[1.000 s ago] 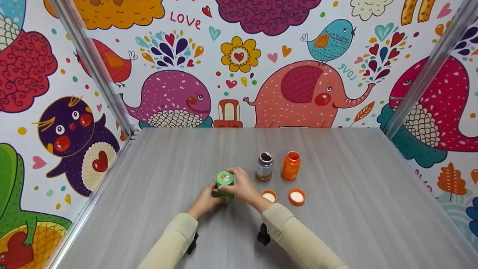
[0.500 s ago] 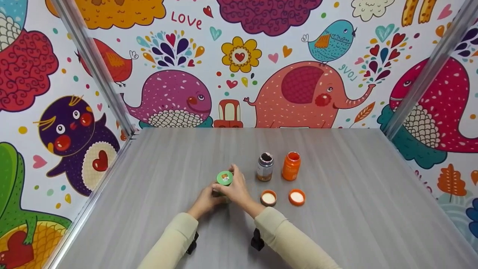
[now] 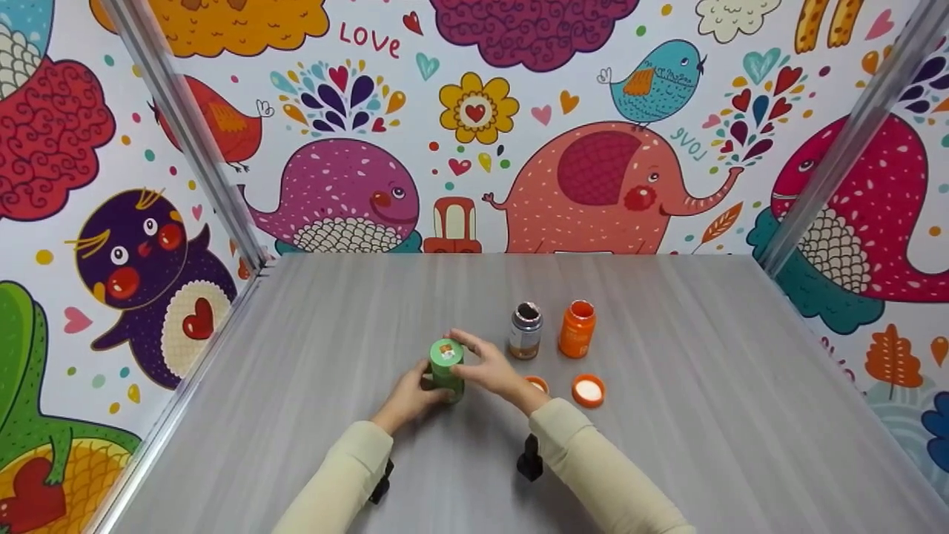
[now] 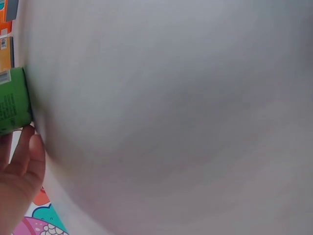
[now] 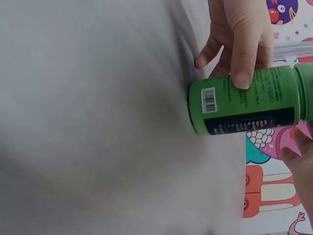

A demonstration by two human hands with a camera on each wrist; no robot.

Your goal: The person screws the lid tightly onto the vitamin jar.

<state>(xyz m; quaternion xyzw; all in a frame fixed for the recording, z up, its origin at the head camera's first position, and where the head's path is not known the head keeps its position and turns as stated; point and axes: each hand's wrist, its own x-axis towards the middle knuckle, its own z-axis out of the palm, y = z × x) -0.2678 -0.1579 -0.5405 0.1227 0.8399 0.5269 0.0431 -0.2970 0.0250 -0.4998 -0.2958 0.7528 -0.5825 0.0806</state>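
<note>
A green bottle [image 3: 448, 380] with a green screw cap [image 3: 446, 354] stands upright on the table. My left hand [image 3: 406, 398] grips its body low down, with the thumb across the printed side in the right wrist view. My right hand [image 3: 489, 369] is at the top, thumb and index finger round the cap's edge. In the right wrist view the bottle's label shows a barcode [image 5: 209, 100]. The left wrist view catches only the bottle's lower end [image 4: 13, 100] at its left edge, with the left hand's fingers against it.
Right of the hands stand an uncapped dark grey bottle [image 3: 526, 334] and an uncapped orange bottle [image 3: 577, 330]. Nearer lies an upturned orange cap [image 3: 589, 391]; a second cap [image 3: 544, 385] is partly hidden behind the right wrist. Patterned walls [image 3: 474, 170] close off the table's back and sides.
The right hand turned about the cap one way, then swung back, its wrist now further right and again covering part of the second cap. The left hand and bottle stayed put.
</note>
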